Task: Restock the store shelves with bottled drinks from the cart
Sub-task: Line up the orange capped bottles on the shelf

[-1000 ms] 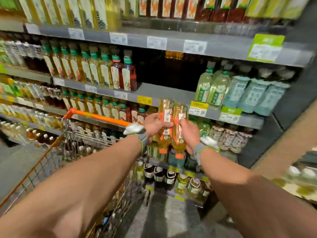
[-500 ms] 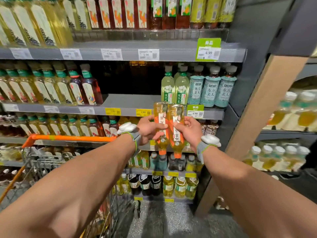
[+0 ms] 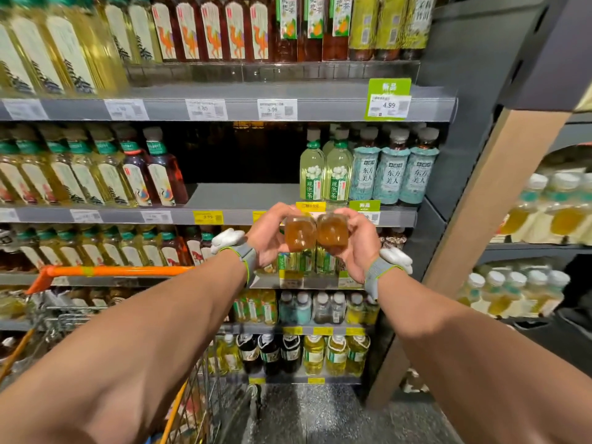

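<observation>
The person stands facing the drinks aisle with both arms stretched out. The left hand (image 3: 267, 240) grips one amber drink bottle (image 3: 299, 234) and the right hand (image 3: 360, 243) grips a second amber bottle (image 3: 332, 233), fingers curled round each. The bottles are tipped flat, bases towards the person and necks pointing at the shelving, so only the round bottoms and a little of the sides show. The two bottles touch side by side, and the hands sit close together on their outer flanks, thumbs over the top.

They are held at the front edge of the middle shelf (image 3: 240, 197), level with its price strip, just in front of a dark gap in the stock. That gap lies between the red tea bottles (image 3: 160, 174) on the left and the pale green tea bottles (image 3: 323, 174) on the right. The orange cart handle (image 3: 112, 270) sits low and to the left, under the left forearm.
</observation>
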